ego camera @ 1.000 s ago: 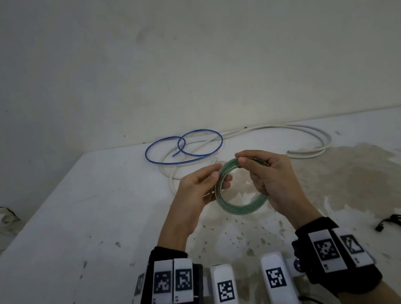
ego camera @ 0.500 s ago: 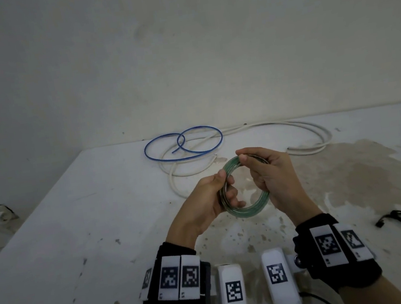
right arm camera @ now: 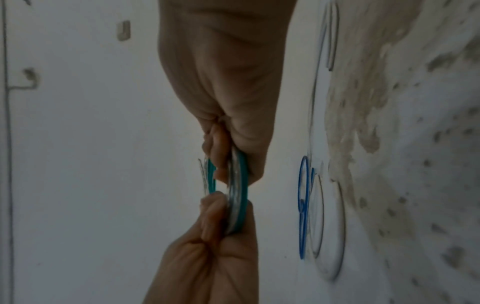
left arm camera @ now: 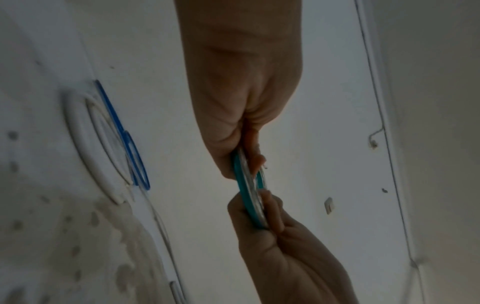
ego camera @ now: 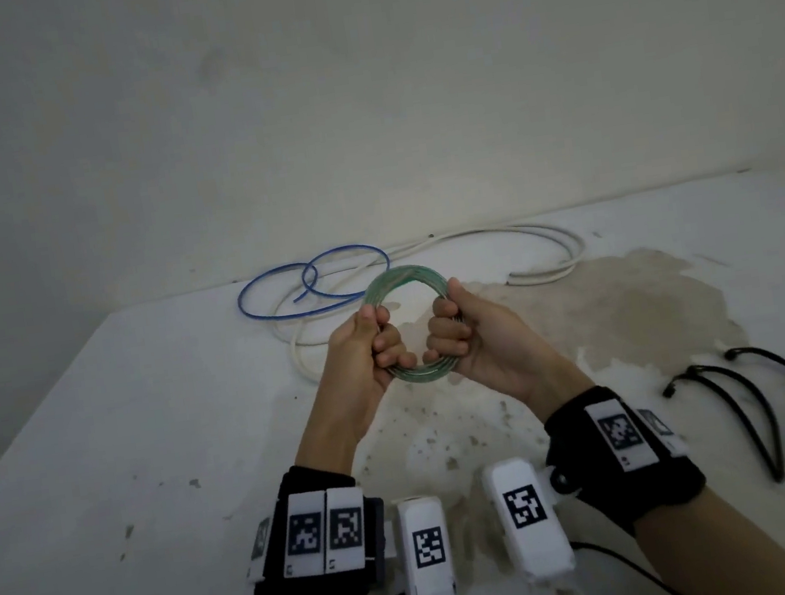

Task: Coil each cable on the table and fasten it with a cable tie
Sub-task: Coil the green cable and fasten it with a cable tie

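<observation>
A green and clear cable wound into a small coil (ego camera: 403, 280) is held upright above the table between both hands. My left hand (ego camera: 376, 344) grips its left side with fingers curled through the ring. My right hand (ego camera: 455, 334) grips its right side the same way. In the left wrist view the coil (left arm camera: 246, 189) shows edge-on between the two fists, and the right wrist view shows the coil (right arm camera: 239, 191) likewise. A loose blue cable (ego camera: 313, 282) and a long white cable (ego camera: 548, 246) lie beyond the hands. Black cable ties (ego camera: 754, 404) lie at the right.
The white table (ego camera: 105, 485) has a large brown stain (ego camera: 632, 315) right of the hands and a wall close behind it. Its left edge runs diagonally toward the near left. The bare surface lies to the left.
Both hands have gone from pinching the coil's top to gripping its opposite sides with curled fingers. The coil has risen and turned more upright.
</observation>
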